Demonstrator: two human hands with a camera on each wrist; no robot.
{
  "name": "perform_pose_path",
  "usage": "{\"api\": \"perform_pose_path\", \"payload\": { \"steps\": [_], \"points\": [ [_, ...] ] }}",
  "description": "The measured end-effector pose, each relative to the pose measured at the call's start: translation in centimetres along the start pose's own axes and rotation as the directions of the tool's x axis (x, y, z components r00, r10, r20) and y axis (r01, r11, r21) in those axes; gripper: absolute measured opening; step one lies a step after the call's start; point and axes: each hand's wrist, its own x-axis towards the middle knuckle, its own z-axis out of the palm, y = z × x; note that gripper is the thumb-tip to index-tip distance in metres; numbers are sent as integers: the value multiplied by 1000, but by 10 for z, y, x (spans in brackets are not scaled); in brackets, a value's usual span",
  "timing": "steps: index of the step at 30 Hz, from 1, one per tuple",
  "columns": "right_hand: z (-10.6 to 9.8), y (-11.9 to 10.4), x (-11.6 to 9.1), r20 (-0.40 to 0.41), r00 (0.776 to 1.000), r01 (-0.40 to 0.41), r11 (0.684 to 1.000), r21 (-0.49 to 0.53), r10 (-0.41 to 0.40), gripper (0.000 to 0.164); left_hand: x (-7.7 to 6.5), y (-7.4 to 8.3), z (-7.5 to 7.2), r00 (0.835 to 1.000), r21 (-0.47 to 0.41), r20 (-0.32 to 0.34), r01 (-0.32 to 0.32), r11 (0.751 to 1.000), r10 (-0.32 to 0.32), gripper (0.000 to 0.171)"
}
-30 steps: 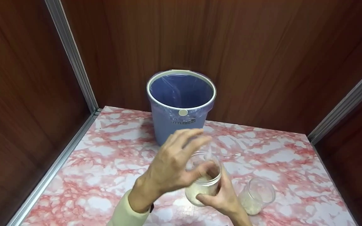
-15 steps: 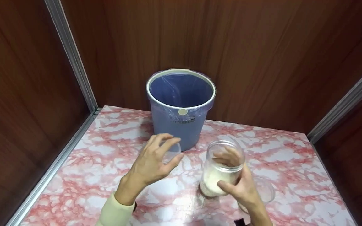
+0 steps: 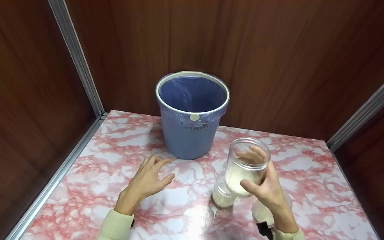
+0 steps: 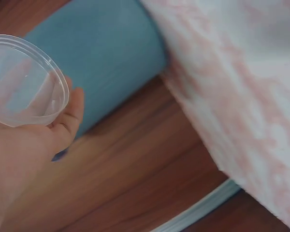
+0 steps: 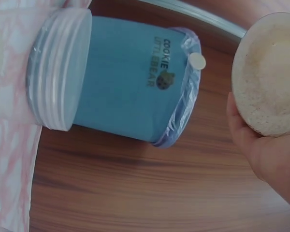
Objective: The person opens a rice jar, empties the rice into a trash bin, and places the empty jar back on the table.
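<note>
Handwork at a pink-and-white marbled table (image 3: 175,200)

At the far left, a grey metal strip (image 3: 80,63) runs down by the dark brown wood wall (image 3: 28,100). Next comes the bare left hand (image 3: 148,178), poking out of a pale yellow cloth sleeve (image 3: 116,225). It hangs over the table and grips a round, see-through plastic lid (image 4: 29,79). The left wrist view shows this best. From the head view, the lid is very hard to see. The hand seems to hold it by the edge because it is thin and flat.

In the middle, at the back, stands a tall blue plastic bin (image 3: 190,140) with a cream rim and a thin clear bag inside. The bag folds over the top, maybe so it does not slip down.

Right of the bin, a clear round jar (image 3: 224,199) with pale stuff in the bottom stands on the table. I cannot tell if its top is covered.

Just beside it, up in the air, is a bigger-looking clear jar with cream-white filling (image 3: 236,175). The bare right hand (image 3: 268,188) is wrapped round its side, thumb in front and fingers behind. Its mouth points up, likely so nothing spills. The filling may be grain or flour.

Under the right wrist, partly hidden, is one more clear tub of pale stuff (image 3: 261,213) on the table.
</note>
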Motion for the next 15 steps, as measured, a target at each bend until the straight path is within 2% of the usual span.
{"api": "perform_pose_path", "payload": {
  "steps": [5,9,12,15],
  "points": [
    [-3,-4,7,-4,999,-39,999,-21,39,82,-13,-19,12,994,61,48,95,994,-98,46],
    [-6,-7,15,-19,997,-72,995,-67,71,83,-22,-32,19,985,108,81,144,984,-153,50],
    [-11,-10,24,-27,995,-94,990,-107,92,83,-27,-38,24,982,132,94,149,980,-162,51],
    [-16,-12,31,-35,994,-112,985,-131,108,83,-31,-43,28,983,132,113,128,983,-143,51]
  ]
}}
